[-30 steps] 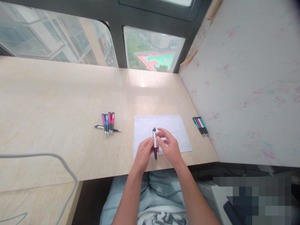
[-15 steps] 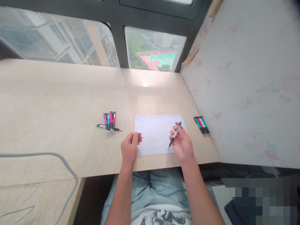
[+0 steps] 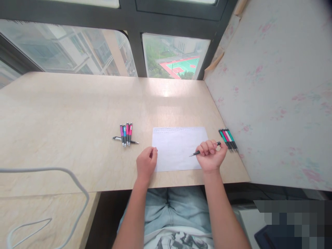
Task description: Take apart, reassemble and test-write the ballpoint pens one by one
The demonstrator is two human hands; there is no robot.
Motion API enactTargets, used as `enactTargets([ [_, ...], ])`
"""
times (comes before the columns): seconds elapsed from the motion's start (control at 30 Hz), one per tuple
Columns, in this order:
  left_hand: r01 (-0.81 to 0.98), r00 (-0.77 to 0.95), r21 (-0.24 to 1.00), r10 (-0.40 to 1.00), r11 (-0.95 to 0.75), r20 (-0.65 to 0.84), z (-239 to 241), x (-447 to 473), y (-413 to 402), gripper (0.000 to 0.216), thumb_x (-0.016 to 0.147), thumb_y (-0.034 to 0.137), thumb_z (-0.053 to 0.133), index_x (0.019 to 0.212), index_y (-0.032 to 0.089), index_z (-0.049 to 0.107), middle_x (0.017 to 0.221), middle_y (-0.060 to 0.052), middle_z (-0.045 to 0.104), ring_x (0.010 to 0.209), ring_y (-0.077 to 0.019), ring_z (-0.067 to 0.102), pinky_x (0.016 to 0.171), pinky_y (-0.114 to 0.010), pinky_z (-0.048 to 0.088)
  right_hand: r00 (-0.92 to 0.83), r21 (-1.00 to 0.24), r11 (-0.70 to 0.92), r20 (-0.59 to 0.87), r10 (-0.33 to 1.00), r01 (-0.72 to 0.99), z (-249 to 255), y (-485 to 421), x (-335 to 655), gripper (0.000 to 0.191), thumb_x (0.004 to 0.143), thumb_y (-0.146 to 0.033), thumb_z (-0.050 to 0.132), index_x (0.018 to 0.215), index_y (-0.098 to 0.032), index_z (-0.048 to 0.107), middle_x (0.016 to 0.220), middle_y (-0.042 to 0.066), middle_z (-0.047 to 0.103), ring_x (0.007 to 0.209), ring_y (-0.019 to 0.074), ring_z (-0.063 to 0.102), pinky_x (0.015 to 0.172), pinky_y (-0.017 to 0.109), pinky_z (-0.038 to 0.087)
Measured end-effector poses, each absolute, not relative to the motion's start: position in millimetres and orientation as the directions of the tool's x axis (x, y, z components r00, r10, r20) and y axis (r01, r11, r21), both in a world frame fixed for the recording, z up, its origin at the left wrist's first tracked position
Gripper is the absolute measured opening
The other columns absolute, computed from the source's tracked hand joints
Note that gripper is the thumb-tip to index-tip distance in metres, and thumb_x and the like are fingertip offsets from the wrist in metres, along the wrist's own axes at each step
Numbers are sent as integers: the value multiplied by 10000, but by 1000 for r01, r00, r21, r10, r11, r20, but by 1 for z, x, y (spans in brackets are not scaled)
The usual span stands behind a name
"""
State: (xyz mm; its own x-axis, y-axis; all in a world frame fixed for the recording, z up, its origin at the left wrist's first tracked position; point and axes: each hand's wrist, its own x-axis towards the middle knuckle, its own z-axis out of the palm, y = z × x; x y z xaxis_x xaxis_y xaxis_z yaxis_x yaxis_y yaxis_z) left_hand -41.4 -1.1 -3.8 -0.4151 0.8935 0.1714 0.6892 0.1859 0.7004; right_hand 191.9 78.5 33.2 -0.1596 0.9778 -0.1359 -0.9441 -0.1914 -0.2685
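Holds a slender, black-gripped, silver-tipped pen (image 3: pixel 197 153) slantwise inside the right hand (image 3: pixel 212 157), under folded fingers, with the tapered tip directed left above a flat, rectangular white paper sheet (image 3: pixel 176 147). Curls the left hand (image 3: pixel 147 161) loosely closed at the sheet's left edge, over smooth, marbled beige tabletop (image 3: pixel 85 121).

Dark-framed windows (image 3: pixel 90 52) stand behind a pale, marbled desk (image 3: pixel 64 117) — a green-and-red sports court (image 3: pixel 184 66) shows outside. To the right rises a wall (image 3: pixel 280 76) with floral paper — peeling beside the windows. Daylight gleams on the desk.
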Motion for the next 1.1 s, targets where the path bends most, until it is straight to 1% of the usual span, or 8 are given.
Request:
enactTargets([
  [0.2, 729, -401, 651, 903, 212, 156, -2, -39, -1, 277, 926, 333, 445, 734, 205, 599, 743, -25, 671, 663, -155, 570, 620, -276, 367, -115, -225, -136, -106, 988, -965, 34, 83, 195, 317, 805, -350, 630, 628, -220, 401, 457, -105, 337, 406, 75, 317, 383, 212, 316],
  [0.43, 750, -383, 626, 911, 211, 151, -3, -39, 0, 272, 930, 331, 443, 725, 210, 573, 708, -15, 642, 648, -155, 553, 613, -274, 350, -128, -257, -156, -123, 984, -954, 34, 85, 194, 341, 751, -329, 633, 591, -221, 352, 437, -107, 298, 396, 78, 300, 375, 228, 303],
  [0.57, 746, -381, 632, 913, 209, 148, -2, -39, 0, 273, 931, 334, 440, 727, 211, 575, 718, -20, 647, 652, -158, 553, 615, -276, 352, -107, -247, -135, -123, 987, -960, 35, 86, 194, 357, 777, -352, 652, 608, -220, 367, 444, -110, 298, 395, 74, 306, 369, 217, 298],
  [0.77, 740, -385, 642, 909, 201, 158, -2, -39, 0, 282, 932, 341, 436, 722, 212, 572, 714, -22, 646, 646, -160, 551, 612, -274, 353, -30, -309, -72, -137, 990, -948, 39, 86, 191, 407, 827, -428, 654, 615, -218, 376, 453, -106, 303, 394, 70, 321, 368, 204, 305],
  [0.93, 734, -386, 651, 908, 194, 164, -3, -40, 0, 283, 932, 346, 434, 726, 212, 573, 723, -26, 653, 650, -161, 556, 613, -272, 357, -68, -337, -98, -100, 993, -936, 40, 85, 192, 389, 788, -366, 662, 588, -218, 362, 433, -107, 289, 393, 71, 309, 367, 205, 302],
  [1.0, 733, -388, 651, 908, 198, 161, -3, -40, 0, 283, 932, 346, 433, 724, 212, 572, 720, -26, 652, 648, -161, 555, 613, -274, 356, -62, -352, -91, -92, 994, -931, 40, 85, 193, 381, 769, -343, 664, 579, -219, 357, 428, -107, 282, 388, 71, 299, 363, 206, 298],
  [1.1, 734, -386, 650, 908, 198, 159, -3, -40, 0, 282, 930, 342, 435, 722, 211, 573, 722, -28, 653, 653, -162, 555, 617, -276, 355, -42, -346, -75, -102, 994, -935, 42, 85, 193, 368, 779, -337, 662, 593, -219, 367, 438, -108, 284, 389, 69, 304, 364, 200, 300],
])
